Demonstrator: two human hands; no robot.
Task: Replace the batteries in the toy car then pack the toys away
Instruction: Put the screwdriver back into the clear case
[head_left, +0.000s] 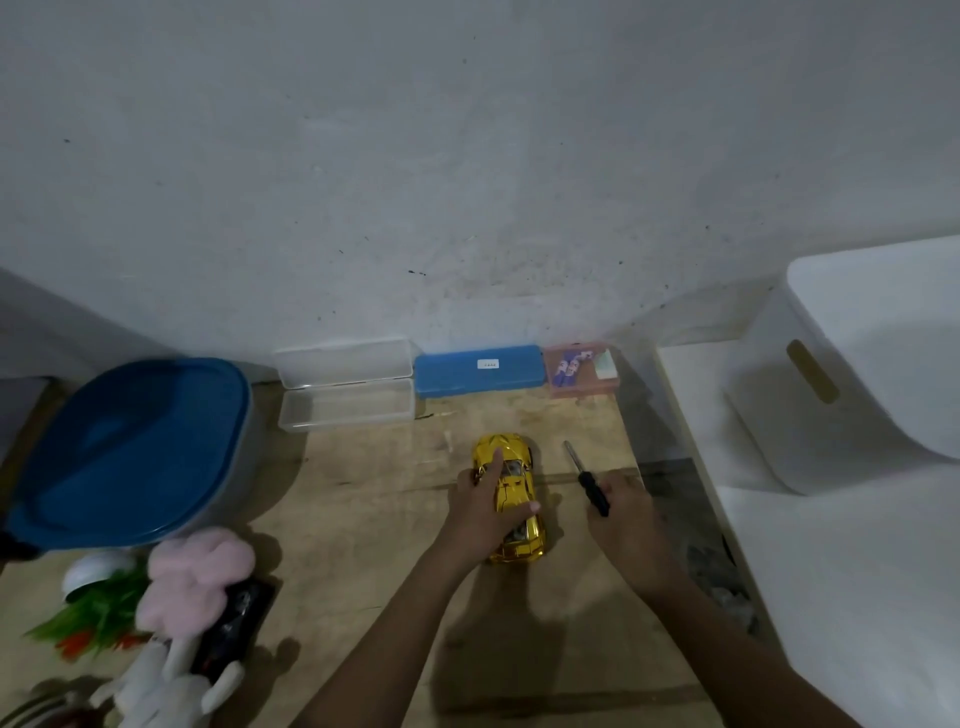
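Left hand (480, 512) grips yellow car (511, 493) on tabletop (374, 519); right hand (626, 525) curled round black screwdriver (587, 479), tip pointing away.

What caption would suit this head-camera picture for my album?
Left hand grips a gold toy car on the wooden table while the right hand holds a black screwdriver beside it.

A grey wall (467, 156) stands behind a wood table (363, 519). By the wall lies an open clear box (345, 410). A blue case (478, 370) sits just right of it. At the left, a white pot (91, 569) lies tipped over, with green leaves (98, 613) coming out.
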